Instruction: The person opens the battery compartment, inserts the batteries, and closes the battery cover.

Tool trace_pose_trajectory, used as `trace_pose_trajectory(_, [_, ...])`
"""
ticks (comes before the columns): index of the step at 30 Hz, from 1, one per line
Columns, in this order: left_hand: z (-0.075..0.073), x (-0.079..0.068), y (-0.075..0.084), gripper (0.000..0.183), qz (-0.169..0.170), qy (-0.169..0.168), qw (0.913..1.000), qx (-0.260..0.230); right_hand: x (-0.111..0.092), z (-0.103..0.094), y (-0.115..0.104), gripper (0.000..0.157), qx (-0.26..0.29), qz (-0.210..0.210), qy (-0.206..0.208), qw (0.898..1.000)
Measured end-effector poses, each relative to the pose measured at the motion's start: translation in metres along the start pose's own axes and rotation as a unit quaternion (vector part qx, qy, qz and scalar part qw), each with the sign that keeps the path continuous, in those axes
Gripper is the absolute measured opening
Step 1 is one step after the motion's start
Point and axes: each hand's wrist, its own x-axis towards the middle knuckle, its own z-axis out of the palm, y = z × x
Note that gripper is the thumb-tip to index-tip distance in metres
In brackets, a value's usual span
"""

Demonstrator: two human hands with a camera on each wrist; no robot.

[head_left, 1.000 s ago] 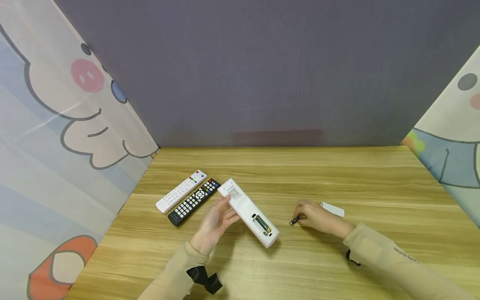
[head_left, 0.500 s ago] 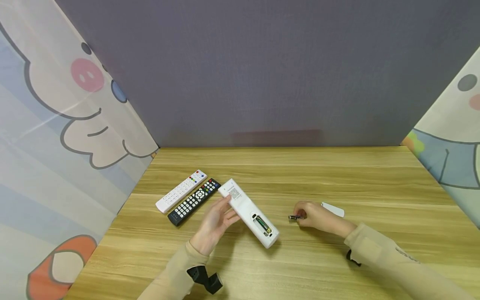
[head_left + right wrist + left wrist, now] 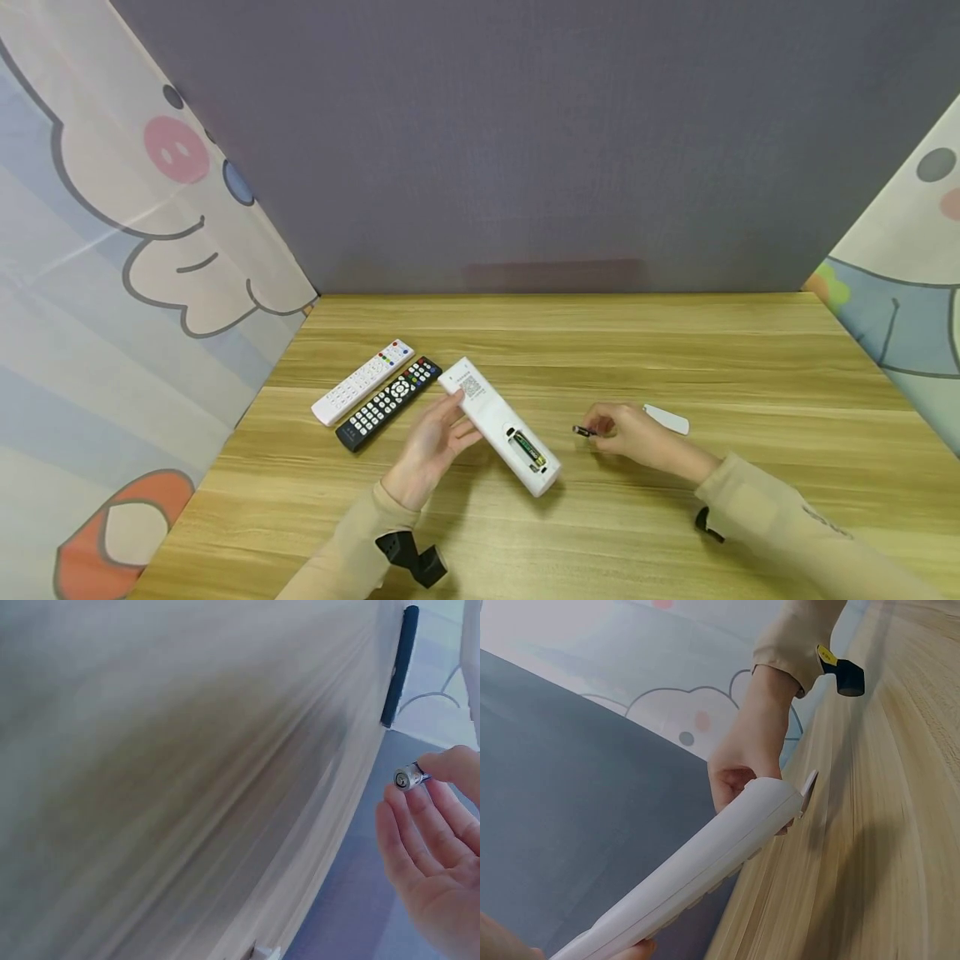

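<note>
My left hand (image 3: 431, 450) holds a white remote control (image 3: 492, 419) above the table, its back facing up and its battery compartment uncovered. One dark green and gold battery (image 3: 530, 448) lies in that compartment. To the right of the remote, my right hand (image 3: 626, 435) pinches a second, dark battery (image 3: 582, 431) between thumb and fingers, apart from the remote in the head view. In the right wrist view, one silver end of this battery (image 3: 405, 778) faces the camera. The left wrist view shows the remote (image 3: 697, 855) edge-on, partly hiding the right hand's fingers.
A small white battery cover (image 3: 667, 419) lies on the wooden table (image 3: 675, 350) behind the right hand. Left of the left hand, a second white remote (image 3: 363, 383) and a black remote (image 3: 388, 404) lie side by side, buttons up. A grey panel (image 3: 480, 167) rises behind the table.
The battery in my right hand has turned between the fingers, its free end swinging from toward me to pointing left and slightly away. My left hand and the remote have hardly moved.
</note>
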Motion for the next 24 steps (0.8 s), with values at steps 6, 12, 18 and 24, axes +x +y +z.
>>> trace_pose_trajectory(6, [0.001, -0.001, 0.0, 0.038, -0.003, -0.003, 0.9999, -0.009, -0.002, 0.001, -0.004, 0.018, 0.035, -0.011, 0.018, 0.999])
trace_pose_trajectory(12, [0.002, -0.001, -0.001, 0.037, 0.001, -0.006, 0.9999, -0.014, -0.003, 0.001, -0.009, 0.026, 0.059, -0.021, 0.031, 0.998])
trace_pose_trajectory(18, [0.003, -0.001, 0.0, 0.037, -0.001, -0.012, 0.9998, -0.017, -0.004, 0.002, -0.015, 0.029, 0.071, -0.023, 0.034, 0.997])
trace_pose_trajectory(24, [0.005, -0.002, 0.001, 0.037, -0.002, -0.021, 0.9995, -0.023, -0.005, 0.004, -0.025, 0.031, 0.081, -0.027, 0.033, 0.996])
